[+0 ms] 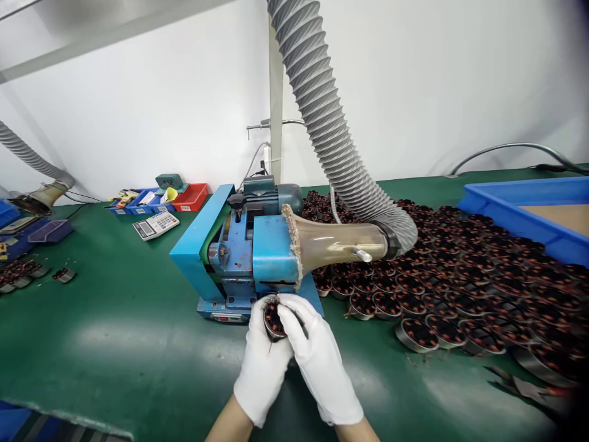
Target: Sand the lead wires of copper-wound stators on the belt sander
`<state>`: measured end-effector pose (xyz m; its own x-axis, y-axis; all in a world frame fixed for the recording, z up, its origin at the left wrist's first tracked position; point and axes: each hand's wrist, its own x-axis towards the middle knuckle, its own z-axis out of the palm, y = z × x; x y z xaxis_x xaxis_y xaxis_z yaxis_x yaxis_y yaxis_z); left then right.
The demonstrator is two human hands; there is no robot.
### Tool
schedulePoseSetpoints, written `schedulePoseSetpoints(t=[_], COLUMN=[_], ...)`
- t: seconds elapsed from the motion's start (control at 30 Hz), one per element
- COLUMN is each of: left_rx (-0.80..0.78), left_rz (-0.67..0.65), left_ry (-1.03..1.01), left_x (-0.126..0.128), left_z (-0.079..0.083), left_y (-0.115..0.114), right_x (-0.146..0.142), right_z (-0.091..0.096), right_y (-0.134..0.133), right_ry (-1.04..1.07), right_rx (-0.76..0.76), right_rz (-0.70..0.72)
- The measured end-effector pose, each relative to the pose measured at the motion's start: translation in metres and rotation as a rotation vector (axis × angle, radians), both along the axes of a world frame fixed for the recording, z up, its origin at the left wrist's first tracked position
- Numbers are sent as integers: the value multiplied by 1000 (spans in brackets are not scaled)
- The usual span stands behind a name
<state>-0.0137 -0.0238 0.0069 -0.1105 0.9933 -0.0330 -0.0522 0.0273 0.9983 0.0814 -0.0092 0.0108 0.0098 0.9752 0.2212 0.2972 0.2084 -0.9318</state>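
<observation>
My two hands, in white gloves, meet at the front of a blue belt-driven machine (271, 252). Between them is a round motor stator (275, 320) with a metal rim, a black inside and copper-coloured windings. My left hand (264, 362) wraps round its left side and underside. My right hand (313, 350) is closed at its right side, the fingertips at the far rim just below the machine's slot. A thin lead wire (270, 347) hangs from the near side of the stator. The gloves hide whether the right fingertips also pinch a wire.
A clear funnel (340, 245) joins the machine to a grey hose (322, 92). Many similar stators (416, 334) stand in rows at right, before a blue tray (529, 209). Blurred pliers (524, 387) lie front right. A calculator (156, 225) and a red bin (191, 197) stand left.
</observation>
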Motion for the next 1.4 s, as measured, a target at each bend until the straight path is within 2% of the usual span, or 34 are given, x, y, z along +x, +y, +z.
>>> schedulePoseSetpoints(t=[0.1, 0.23, 0.53, 0.9, 1.03, 1.2, 1.3, 1.4], left_rx=[0, 49, 48, 41, 41, 78, 142, 169], left_rz=[63, 104, 37, 65, 70, -28, -27, 9], left_ry=[-98, -93, -93, -166, -117, -51, 72, 153], left_x=[7, 10, 8, 12, 10, -2, -10, -15], left_z=[-2, -4, -3, 4, 3, -2, -2, -2], left_y=[14, 20, 14, 24, 6, -30, -41, -43], right_x=[-1, 0, 1, -3, -1, 10, 20, 27], right_z=[0, 1, -5, 1, -2, 4, 15, 27], right_y=[12, 18, 14, 19, 6, -26, -32, -29], right_ry=[25, 21, 59, 81, 139, 167, 165, 459], right_rx=[-33, -41, -56, -47, -27, 35, -85, -205], right_rz=[-13, -34, -6, -48, -6, 89, 56, 29])
